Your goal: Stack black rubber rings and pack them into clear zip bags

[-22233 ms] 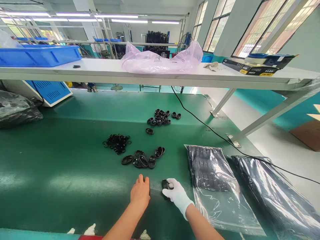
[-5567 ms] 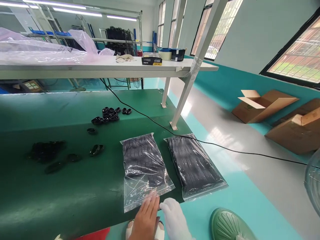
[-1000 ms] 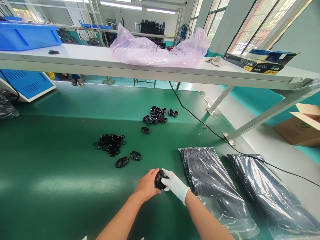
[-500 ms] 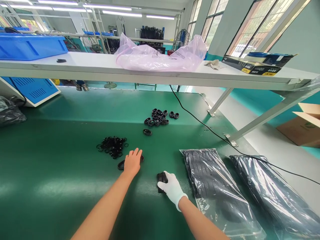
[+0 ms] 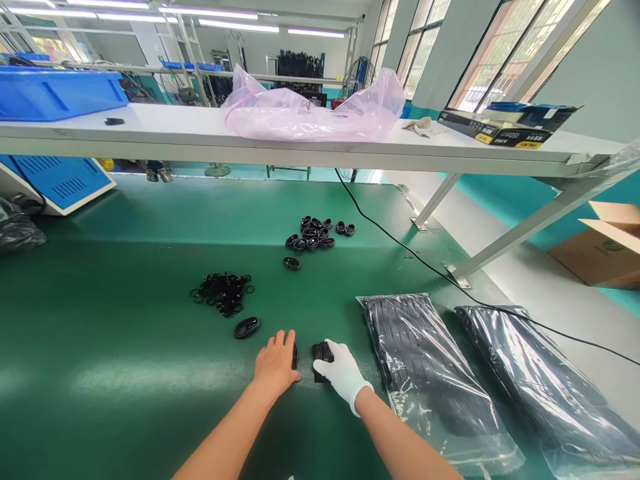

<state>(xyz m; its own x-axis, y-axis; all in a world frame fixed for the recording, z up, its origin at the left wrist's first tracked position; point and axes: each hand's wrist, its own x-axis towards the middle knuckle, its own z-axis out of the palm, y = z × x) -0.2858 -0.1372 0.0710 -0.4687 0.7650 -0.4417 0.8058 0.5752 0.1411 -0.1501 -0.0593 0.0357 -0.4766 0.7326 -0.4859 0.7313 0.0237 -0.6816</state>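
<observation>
My bare left hand is over the green tabletop, fingers and thumb closed around a black oval loop, mostly hidden by the hand. Just to the right, my white-gloved right hand grips a small stack of black ridged strips between thumb and fingers. The two held things are close but apart. Up and left of my left hand lies another black oval loop with a bar across its middle. Beyond that sits a loose pile of thin black rings.
A cluster of black loops lies farther back, with a single loop nearer. Two clear bags of black parts lie at right, a black cable crossing one. A white shelf spans the back.
My left hand has moved right and toward me with one black loop, nearer the right hand. The other loop stays behind, now uncovered. The right hand holds its stack in about the same place.
</observation>
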